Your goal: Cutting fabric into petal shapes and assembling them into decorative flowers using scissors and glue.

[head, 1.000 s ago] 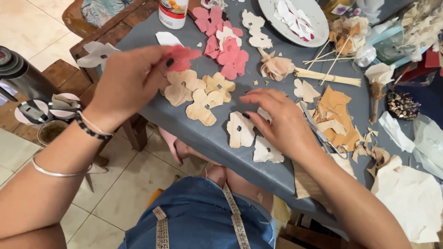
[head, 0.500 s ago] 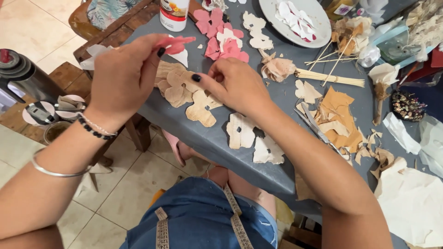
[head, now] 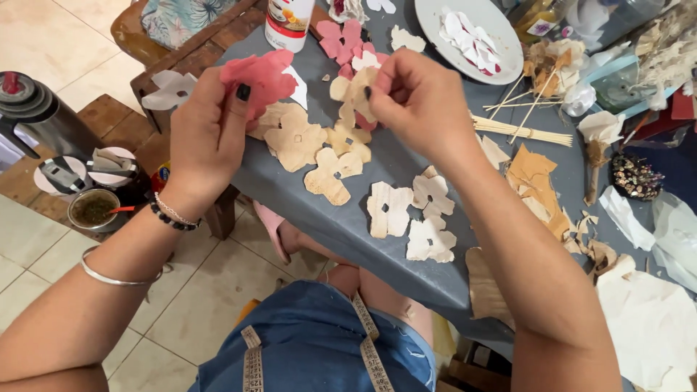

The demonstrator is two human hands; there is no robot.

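A grey table [head: 377, 156] is strewn with flower cut-outs. The left hand [head: 210, 134] pinches a pink paper flower [head: 261, 76]. At its three o'clock, the right hand [head: 425, 101] pinches a tan paper flower [head: 356, 91].

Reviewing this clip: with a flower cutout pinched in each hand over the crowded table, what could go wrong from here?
1. The right hand pinches the thin tan cutout by one petal; it looks fragile and might tear.
2. The whitish cutouts lie close to the table edge; a forearm sweeping over them could push them off.
3. The left hand holds the pink cutout near the glue bottle, which could tip if bumped.
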